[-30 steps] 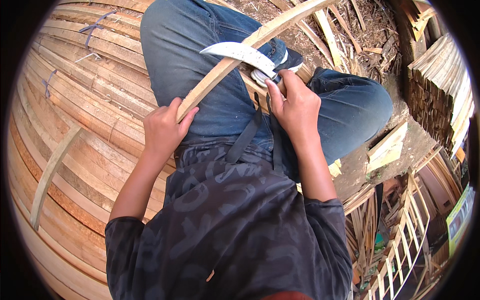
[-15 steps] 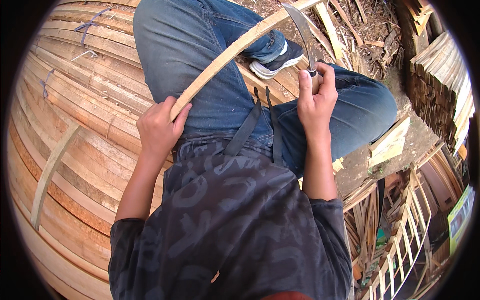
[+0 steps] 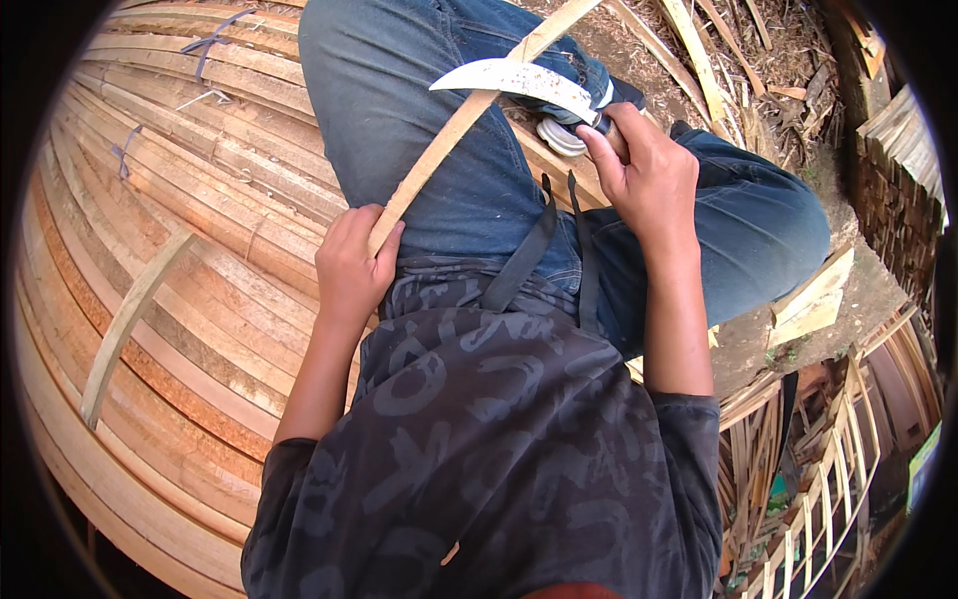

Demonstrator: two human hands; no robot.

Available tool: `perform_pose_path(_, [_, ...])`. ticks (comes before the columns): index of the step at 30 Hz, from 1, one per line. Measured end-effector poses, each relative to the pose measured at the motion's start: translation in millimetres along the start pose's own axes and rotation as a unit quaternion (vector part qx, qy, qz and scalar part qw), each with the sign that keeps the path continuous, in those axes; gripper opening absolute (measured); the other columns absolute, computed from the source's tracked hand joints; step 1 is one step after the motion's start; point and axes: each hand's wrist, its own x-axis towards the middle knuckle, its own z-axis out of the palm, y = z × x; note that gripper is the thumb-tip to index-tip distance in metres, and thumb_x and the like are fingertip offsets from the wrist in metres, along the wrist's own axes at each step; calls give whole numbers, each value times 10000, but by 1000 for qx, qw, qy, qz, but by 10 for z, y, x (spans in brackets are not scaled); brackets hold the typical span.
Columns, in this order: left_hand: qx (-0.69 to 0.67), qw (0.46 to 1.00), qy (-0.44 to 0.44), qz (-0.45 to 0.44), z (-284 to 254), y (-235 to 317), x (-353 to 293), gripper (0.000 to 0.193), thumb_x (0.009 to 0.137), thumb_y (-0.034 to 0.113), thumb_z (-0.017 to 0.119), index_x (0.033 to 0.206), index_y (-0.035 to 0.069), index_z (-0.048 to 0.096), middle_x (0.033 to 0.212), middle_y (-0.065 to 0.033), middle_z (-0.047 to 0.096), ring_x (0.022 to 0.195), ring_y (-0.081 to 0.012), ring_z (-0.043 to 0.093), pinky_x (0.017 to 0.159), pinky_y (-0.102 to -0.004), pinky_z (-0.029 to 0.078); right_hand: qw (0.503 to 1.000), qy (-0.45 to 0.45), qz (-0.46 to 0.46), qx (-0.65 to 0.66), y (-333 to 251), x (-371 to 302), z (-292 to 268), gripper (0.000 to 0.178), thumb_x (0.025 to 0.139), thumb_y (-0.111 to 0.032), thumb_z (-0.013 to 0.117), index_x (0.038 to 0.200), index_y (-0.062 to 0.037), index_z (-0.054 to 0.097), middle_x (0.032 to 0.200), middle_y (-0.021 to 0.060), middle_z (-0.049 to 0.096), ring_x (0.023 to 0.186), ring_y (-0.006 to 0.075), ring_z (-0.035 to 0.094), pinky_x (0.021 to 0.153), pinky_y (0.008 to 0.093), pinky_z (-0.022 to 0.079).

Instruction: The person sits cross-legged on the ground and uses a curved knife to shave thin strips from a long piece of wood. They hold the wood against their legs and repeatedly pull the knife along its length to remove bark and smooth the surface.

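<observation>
My left hand [image 3: 354, 258] is closed round the near end of a long, thin wooden strip [image 3: 439, 153]. The strip slants away over my left thigh toward the upper right, its far end beyond the top of the view. In my right hand [image 3: 654, 175] is a sickle [image 3: 519, 78] with a curved blade and a short handle mostly hidden by my fingers. The blade lies across the strip, its tip pointing left; whether it presses into the wood I cannot tell. My fingers wrap the handle, with the thumb along it.
Stacked wooden strips [image 3: 190, 339] fill the left side, some tied with blue cord [image 3: 210, 45]. Wood offcuts [image 3: 699, 60] and shavings lie on the ground ahead. A pile of cut wood [image 3: 903, 160] stands at the far right, a slatted wooden frame [image 3: 833, 479] at lower right.
The sickle has swung from pointing up and away to lying across the strip, its blade now turned left. My right wrist has rotated. The whole view has shifted slightly.
</observation>
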Motion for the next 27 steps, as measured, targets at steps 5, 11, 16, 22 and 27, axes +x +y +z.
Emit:
perform_pose_path(5, [-2,1000,-20,17,7,-49,92,222,843,153,722,958,-9,624,827,-145,629,760,-340,604,663,-408,478,995,36,-36,-90,151,168,-92,349,842,-454,707,797,-137,570,651,5,601,560,234,626,460,359,454])
perform_pose_path(11, [-38,998,-24,31,13,-106,135,203,843,165,722,924,6,625,798,-135,615,741,-341,592,658,-412,473,988,68,-54,-128,240,165,-109,377,839,-462,711,765,-132,545,649,-9,579,544,225,596,466,352,445])
perform_pose_path(16, [-48,998,-36,31,2,-151,136,189,841,162,720,909,14,624,791,-133,610,736,-340,589,653,-413,472,993,45,-26,-106,168,84,-152,307,848,-370,734,851,-99,590,644,56,558,540,266,563,499,359,445])
perform_pose_path(22, [-79,996,-41,21,32,-165,156,198,843,145,715,911,-13,616,778,-158,606,721,-352,590,637,-423,469,1000,21,1,15,-66,-47,-14,254,900,-236,716,922,-29,570,599,118,520,495,271,519,503,343,437])
perform_pose_path(27, [-94,995,-28,11,68,-158,135,215,850,140,712,915,-38,611,768,-176,607,713,-369,589,634,-423,470,998,22,-65,-12,-148,14,60,311,871,-334,718,843,-80,541,604,66,567,509,257,599,463,353,458])
